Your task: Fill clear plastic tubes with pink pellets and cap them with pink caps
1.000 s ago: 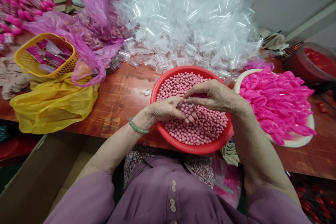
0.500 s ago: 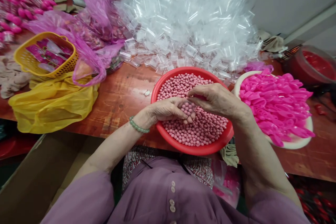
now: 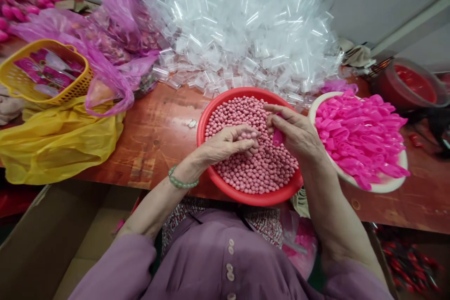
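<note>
plainly, left hand (image 3: 232, 144) holds beaded clear tube (image 3: 249, 135), right hand (image 3: 297, 131) pinches pink piece (image 3: 277, 138); packets (image 3: 49, 74) unreadable

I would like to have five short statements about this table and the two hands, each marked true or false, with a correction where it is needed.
1. The right hand holds a bright pink piece. True.
2. The red basin is filled with water. False: the red basin holds pink beads.
3. A white bowl stands to the right of the red basin. True.
4. The green bracelet is on the right wrist. False: it is on the left wrist.
5. The left hand holds nothing. False: it holds some beads, apparently in something clear.
</note>
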Demonstrator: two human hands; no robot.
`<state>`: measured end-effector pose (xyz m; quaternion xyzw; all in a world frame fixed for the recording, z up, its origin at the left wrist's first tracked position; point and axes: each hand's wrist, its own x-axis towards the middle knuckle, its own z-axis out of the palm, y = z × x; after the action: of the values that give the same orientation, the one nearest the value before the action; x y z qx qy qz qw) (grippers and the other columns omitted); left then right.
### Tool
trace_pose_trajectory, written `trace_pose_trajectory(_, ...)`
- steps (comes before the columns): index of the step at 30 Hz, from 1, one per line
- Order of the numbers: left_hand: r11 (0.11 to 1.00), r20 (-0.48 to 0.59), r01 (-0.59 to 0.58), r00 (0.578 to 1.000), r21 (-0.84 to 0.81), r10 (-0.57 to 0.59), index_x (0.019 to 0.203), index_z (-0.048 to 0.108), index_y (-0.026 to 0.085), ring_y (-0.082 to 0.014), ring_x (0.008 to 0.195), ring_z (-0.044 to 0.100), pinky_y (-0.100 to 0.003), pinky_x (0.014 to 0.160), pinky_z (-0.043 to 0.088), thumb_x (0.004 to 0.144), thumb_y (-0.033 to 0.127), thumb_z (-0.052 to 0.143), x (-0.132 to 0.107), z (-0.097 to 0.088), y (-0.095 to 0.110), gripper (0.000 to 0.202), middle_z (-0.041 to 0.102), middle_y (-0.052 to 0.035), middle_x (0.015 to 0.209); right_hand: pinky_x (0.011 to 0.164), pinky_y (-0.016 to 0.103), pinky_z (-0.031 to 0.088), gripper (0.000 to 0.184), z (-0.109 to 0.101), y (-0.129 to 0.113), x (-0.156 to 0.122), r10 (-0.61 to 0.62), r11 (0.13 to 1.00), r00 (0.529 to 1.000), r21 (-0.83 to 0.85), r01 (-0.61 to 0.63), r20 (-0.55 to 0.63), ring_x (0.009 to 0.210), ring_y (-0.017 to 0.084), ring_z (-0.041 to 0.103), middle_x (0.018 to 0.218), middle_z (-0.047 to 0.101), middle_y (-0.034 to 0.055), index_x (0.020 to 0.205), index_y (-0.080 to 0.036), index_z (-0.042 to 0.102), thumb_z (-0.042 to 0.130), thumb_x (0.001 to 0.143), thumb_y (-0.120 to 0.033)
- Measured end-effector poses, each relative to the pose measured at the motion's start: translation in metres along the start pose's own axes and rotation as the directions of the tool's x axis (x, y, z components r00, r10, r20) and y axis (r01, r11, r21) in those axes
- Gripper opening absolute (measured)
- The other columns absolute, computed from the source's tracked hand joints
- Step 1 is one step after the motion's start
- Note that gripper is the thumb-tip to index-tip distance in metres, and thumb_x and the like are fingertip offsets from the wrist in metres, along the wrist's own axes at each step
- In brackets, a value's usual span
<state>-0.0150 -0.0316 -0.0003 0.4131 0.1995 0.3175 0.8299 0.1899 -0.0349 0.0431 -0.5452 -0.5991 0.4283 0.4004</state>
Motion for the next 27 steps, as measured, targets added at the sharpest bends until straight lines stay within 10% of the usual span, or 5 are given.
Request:
trace_pose_trajectory(8,0.998,-0.168,-0.042,0.985,0.049,0.05,0.094,0.066,0.013,-0.01,0.072,0.068,-0.025,0.074,0.059,0.07,0.025,0.086,0.003,0.009,0.003,0.033,0.07,-0.001,0.083,0.086,0.038,0.06,0.018,0.04,0.015,0.005,-0.059,0.93,0.924,0.316,0.188,-0.378,0.098,0.019,0.071,0.103,0.07,0.0044,0.105,-0.028,0.057,0.057,0.092,-0.041)
trace_pose_trajectory(27,0.991,-0.332,-0.053,0.943,-0.124,0.009,0.095,0.073,0.012,-0.0075,0.07,0.065,-0.024,0.074,0.058,0.062,0.012,0.085,0.012,0.002,-0.003,0.035,0.067,0.0023,0.079,0.076,0.037,0.064,0.026,0.073,0.017,0.0,-0.206,0.968,0.774,-0.007,0.252,-0.598,0.09,0.021,0.076,0.1,0.069,0.0051,0.106,-0.027,0.039,0.051,0.098,-0.049)
